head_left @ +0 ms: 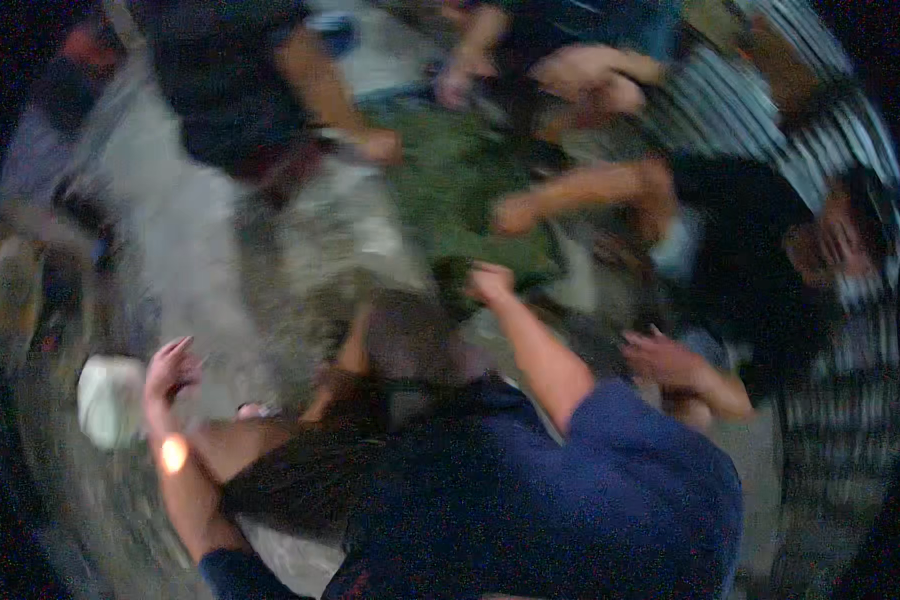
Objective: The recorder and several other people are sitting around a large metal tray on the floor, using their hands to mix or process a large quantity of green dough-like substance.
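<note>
Motion smears the whole view. My right hand [490,284] is stretched forward in a closed fist at the near edge of a dark green mass [440,170], which looks like a leafy heap. What the fist holds, if anything, is hidden. Out to the left, my left hand [173,368] is raised with its fingers loosely bent and apart, and nothing shows in it. A whitish rounded bundle [110,402] lies just left of that hand; I cannot tell whether the two touch. A bright spot [174,453] glows on my left forearm.
Around the green mass sit other people: one in dark clothes [220,80] at the far left, one at the back with blurred hands [590,85], and one in black [740,250] at the right. Their arms reach toward it. Pale ground [190,270] runs along the left.
</note>
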The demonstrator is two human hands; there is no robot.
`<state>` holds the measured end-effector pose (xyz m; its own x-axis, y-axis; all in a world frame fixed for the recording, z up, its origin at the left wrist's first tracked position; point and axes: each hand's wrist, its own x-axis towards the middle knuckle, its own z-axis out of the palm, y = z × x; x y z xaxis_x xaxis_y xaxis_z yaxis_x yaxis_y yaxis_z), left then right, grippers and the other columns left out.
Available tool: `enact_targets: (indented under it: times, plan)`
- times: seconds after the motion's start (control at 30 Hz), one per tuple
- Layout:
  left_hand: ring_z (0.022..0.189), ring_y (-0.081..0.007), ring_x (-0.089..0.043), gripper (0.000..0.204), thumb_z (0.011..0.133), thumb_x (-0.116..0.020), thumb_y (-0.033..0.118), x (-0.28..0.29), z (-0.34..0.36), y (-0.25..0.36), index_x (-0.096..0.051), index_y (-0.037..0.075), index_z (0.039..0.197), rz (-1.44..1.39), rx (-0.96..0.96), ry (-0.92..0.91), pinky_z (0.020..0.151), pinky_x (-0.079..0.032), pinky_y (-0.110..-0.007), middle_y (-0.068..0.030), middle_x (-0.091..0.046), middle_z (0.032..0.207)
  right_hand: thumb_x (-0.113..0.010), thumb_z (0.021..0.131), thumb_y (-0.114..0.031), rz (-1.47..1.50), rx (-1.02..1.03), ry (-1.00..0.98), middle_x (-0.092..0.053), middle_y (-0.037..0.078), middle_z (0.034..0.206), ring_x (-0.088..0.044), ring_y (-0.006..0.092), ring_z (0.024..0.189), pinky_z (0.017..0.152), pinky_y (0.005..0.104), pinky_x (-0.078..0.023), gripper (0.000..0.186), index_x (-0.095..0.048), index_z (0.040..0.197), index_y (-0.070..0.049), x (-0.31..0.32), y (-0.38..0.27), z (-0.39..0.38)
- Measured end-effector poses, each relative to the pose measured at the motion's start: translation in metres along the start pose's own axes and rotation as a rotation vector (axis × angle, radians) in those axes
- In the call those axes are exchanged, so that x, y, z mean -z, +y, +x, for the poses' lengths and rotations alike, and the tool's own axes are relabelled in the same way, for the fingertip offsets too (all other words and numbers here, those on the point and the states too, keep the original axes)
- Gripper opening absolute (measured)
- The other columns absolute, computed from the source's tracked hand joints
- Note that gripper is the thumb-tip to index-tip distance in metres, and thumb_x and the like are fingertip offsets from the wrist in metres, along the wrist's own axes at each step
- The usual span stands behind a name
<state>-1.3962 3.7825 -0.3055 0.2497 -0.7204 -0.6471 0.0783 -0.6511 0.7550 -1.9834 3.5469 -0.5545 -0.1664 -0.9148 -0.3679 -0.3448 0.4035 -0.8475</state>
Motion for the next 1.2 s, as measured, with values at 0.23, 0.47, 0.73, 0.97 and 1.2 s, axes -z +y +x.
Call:
enact_targets:
  times: [0.23,0.47,0.73,0.97,1.2]
  plan:
    - [0.069,-0.0191,-0.059,0.04,0.085,-0.052,0.034,-0.039,-0.007,0.029,-0.047,0.013,0.119,0.146,0.104,0.168,0.06,-0.048,-0.033,-0.0083,-0.062,0.095,-0.06,0.079,-0.017,0.057,-0.085,-0.014,-0.06,0.007,0.069,-0.052,0.0125,0.052,0.043,0.0276,-0.039,0.017,-0.063,0.089,-0.003,0.036,-0.065,-0.04]
    - [0.073,-0.0175,-0.06,0.043,0.085,-0.052,0.036,-0.03,-0.034,0.027,-0.046,0.012,0.12,0.183,0.143,0.196,0.059,-0.048,-0.031,-0.0076,-0.062,0.096,-0.051,0.083,-0.048,0.153,-0.335,0.055,-0.045,0.004,0.049,-0.036,0.0148,0.035,0.035,0.0323,-0.028,0.049,-0.051,0.062,-0.004,0.014,-0.081,-0.04]
    - [0.072,-0.0169,-0.06,0.043,0.085,-0.052,0.036,-0.038,-0.02,0.027,-0.045,0.012,0.121,0.205,0.149,0.182,0.058,-0.048,-0.031,-0.0067,-0.062,0.093,-0.052,0.086,-0.035,0.258,-0.08,-0.107,-0.048,0.004,0.052,-0.044,0.0145,0.038,0.035,0.031,-0.031,0.037,-0.057,0.07,-0.002,0.013,-0.049,-0.028]
    - [0.071,-0.0172,-0.06,0.043,0.085,-0.052,0.035,-0.05,-0.013,0.034,-0.045,0.013,0.121,0.2,0.152,0.151,0.057,-0.048,-0.03,-0.0072,-0.061,0.094,-0.055,0.082,-0.016,-0.022,-0.078,-0.075,-0.057,0.006,0.06,-0.045,0.0103,0.043,0.038,0.0273,-0.035,0.03,-0.056,0.11,-0.003,0.042,-0.042,-0.026]
    - [0.072,-0.0183,-0.061,0.042,0.086,-0.051,0.034,-0.059,-0.006,0.038,-0.045,0.013,0.122,0.2,0.112,0.121,0.059,-0.048,-0.031,-0.0073,-0.062,0.094,-0.056,0.081,-0.012,-0.223,0.08,0.038,-0.059,0.007,0.066,-0.051,0.0107,0.048,0.04,0.0251,-0.039,0.029,-0.057,0.108,-0.003,0.048,-0.016,-0.006]
